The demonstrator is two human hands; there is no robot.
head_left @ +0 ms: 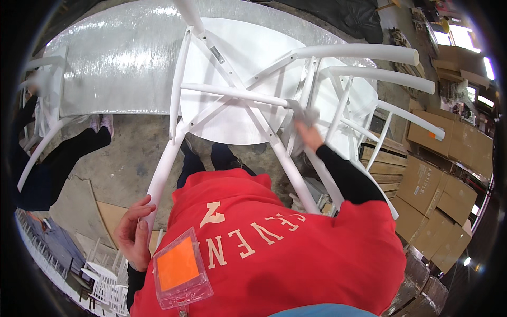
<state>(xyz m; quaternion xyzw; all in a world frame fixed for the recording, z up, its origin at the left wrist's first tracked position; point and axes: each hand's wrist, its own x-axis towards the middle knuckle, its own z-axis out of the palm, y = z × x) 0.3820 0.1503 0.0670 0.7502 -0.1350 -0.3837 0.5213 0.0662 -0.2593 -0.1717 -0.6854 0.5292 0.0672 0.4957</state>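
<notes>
blue edge (323,311), lettered red shirt (296,264), left fingers (136,210) on chair (227,126)

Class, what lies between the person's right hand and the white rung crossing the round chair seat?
A grey cloth, blurred, lies between the right hand and the rung; the head view shows this.

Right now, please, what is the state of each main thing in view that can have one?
Near chair, upside down
Second chair, upside down
Table, plastic-wrapped, shiny
Grey cloth, held in the right hand, blurred
Left hand, at a near-chair leg, grip unclear
Cardboard boxes, stacked
Badge holder, orange card inside
</notes>
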